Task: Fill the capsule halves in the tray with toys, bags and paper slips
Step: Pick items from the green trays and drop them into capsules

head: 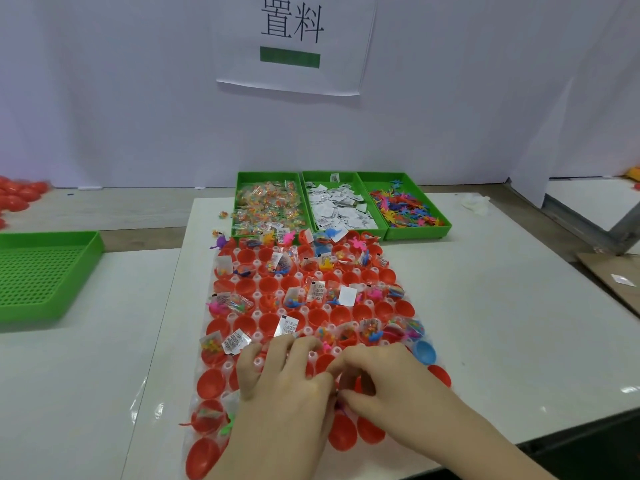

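A clear tray point(221, 372) on the white table holds rows of red capsule halves point(209, 384) and one blue half point(424, 352). Several halves further back contain colourful toys, small bags and printed paper slips point(317, 292); the near rows are mostly bare red. My left hand point(280, 386) lies flat on the near rows with its fingers spread. My right hand point(391, 379) is beside it, fingers curled down over a red half, and pinches a small dark pink toy point(337, 407) that is mostly hidden between the two hands.
Three green bins stand behind the tray: bags point(266, 206), paper slips point(341, 206), toys point(405, 206). A perforated green tray point(41, 271) sits at the left, with loose red halves point(17, 199) beyond it. A white wall with a sign point(294, 43) closes the back.
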